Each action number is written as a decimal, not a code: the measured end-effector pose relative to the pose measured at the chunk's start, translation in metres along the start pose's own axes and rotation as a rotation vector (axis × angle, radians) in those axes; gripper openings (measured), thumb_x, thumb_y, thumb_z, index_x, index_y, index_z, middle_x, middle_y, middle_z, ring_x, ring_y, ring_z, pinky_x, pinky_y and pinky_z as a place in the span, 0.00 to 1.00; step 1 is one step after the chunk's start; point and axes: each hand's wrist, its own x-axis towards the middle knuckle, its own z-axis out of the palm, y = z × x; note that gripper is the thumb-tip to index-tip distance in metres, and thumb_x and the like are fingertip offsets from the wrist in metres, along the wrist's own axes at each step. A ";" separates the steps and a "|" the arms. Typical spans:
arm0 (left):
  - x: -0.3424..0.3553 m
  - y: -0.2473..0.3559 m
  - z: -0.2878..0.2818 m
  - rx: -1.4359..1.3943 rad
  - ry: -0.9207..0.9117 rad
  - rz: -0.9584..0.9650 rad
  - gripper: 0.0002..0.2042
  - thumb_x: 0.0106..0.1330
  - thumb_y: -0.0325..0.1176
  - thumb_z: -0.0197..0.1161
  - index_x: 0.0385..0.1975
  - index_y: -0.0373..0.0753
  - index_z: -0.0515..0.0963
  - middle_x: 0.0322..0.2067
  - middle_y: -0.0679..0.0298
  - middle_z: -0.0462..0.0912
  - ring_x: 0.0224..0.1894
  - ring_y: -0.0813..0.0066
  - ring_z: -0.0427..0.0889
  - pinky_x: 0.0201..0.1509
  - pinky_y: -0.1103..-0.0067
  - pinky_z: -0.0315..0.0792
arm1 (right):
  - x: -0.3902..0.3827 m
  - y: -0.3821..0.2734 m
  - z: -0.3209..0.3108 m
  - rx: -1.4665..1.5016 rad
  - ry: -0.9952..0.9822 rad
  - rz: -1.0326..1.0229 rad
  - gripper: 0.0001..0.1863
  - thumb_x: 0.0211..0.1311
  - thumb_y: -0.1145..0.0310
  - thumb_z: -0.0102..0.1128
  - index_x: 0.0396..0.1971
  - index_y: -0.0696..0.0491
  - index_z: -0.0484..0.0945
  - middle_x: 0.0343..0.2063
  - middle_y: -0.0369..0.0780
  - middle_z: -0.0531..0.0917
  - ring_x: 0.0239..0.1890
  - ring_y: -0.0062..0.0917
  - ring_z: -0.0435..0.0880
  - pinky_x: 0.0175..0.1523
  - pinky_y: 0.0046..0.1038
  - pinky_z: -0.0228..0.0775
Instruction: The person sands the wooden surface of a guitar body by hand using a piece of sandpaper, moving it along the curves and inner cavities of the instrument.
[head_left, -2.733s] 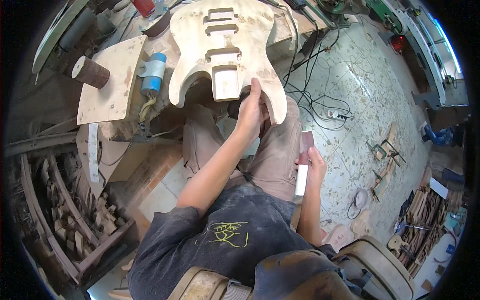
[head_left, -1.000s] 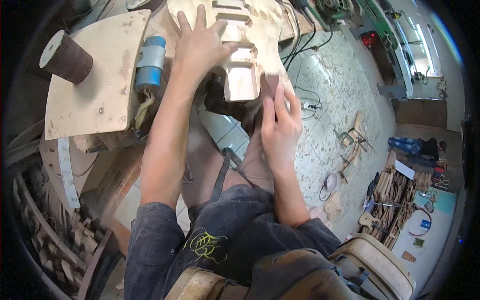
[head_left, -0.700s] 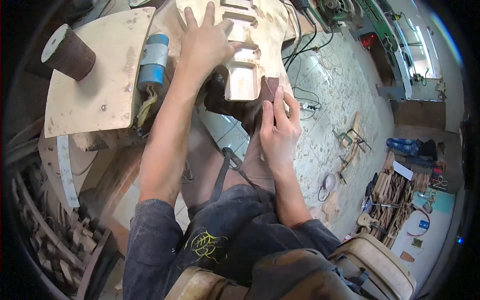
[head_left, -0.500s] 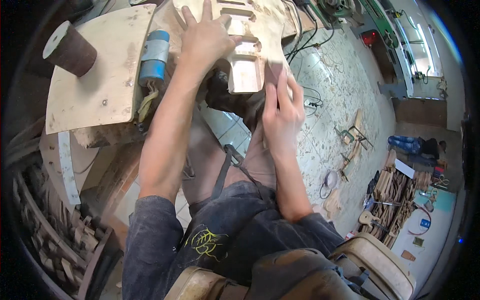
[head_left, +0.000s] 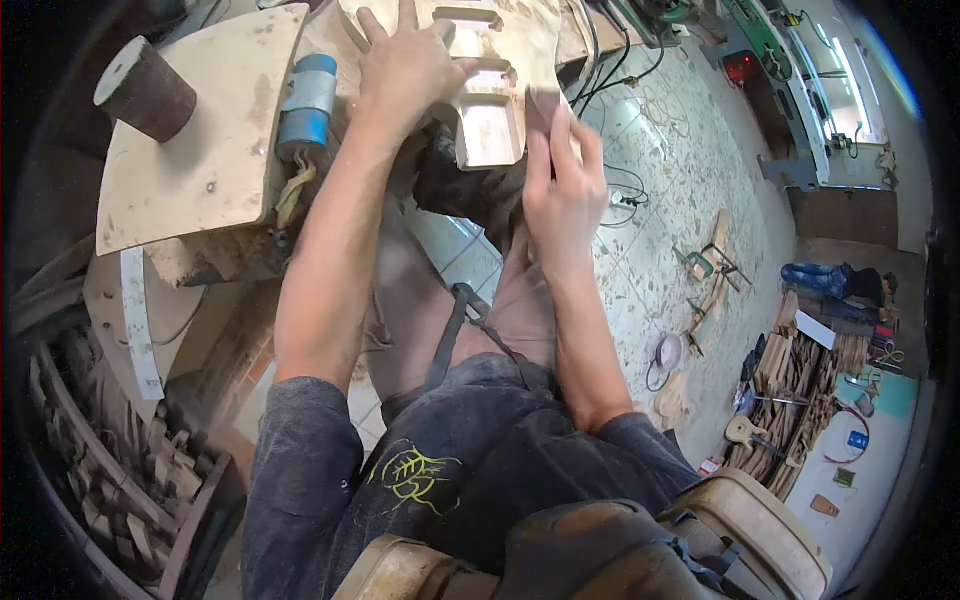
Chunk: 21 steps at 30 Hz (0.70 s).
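Note:
A pale wooden guitar body (head_left: 545, 40) with several routed pockets lies at the top of the view, one end jutting over the bench edge toward me. My left hand (head_left: 412, 70) rests on its left part with fingers spread, pressing it down. In my right hand (head_left: 566, 185) is a piece of brown sandpaper (head_left: 543, 106), pinched by thumb and fingers against the body's right edge near the jutting end. The hand blurs slightly, and the underside of the sandpaper is hidden.
Left of my arm a curved wooden board (head_left: 190, 190) carries a dark red tapered roll (head_left: 148, 92); a blue cylinder (head_left: 306, 105) stands beside it. Wood offcuts (head_left: 150, 480) fill the lower left. Cables (head_left: 630, 80) and a clamped wood piece (head_left: 712, 265) lie right. Another person (head_left: 845, 285) is far right.
My right hand has pushed the sandpaper slightly up and left along the guitar body's edge. The left hand stays spread on the body, while the whole view has shifted a little.

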 end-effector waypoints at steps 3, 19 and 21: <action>-0.007 -0.005 0.009 0.179 0.311 0.078 0.39 0.60 0.56 0.70 0.60 0.25 0.75 0.68 0.31 0.63 0.71 0.33 0.59 0.76 0.48 0.49 | -0.015 -0.001 -0.001 0.007 -0.046 0.002 0.19 0.67 0.73 0.63 0.56 0.62 0.78 0.46 0.50 0.81 0.47 0.47 0.84 0.47 0.40 0.79; 0.005 -0.018 0.019 0.267 -0.070 -0.069 0.34 0.67 0.59 0.61 0.66 0.40 0.75 0.69 0.32 0.65 0.78 0.46 0.57 0.79 0.41 0.34 | -0.032 -0.008 -0.049 0.172 -0.029 0.163 0.20 0.65 0.74 0.68 0.57 0.60 0.82 0.47 0.47 0.83 0.40 0.37 0.88 0.42 0.33 0.81; 0.006 -0.016 0.020 0.281 -0.067 -0.058 0.34 0.67 0.59 0.61 0.66 0.40 0.75 0.69 0.33 0.65 0.78 0.45 0.57 0.79 0.42 0.34 | -0.029 -0.001 -0.033 0.201 0.005 0.143 0.20 0.65 0.74 0.68 0.57 0.59 0.82 0.47 0.47 0.83 0.40 0.38 0.88 0.42 0.35 0.81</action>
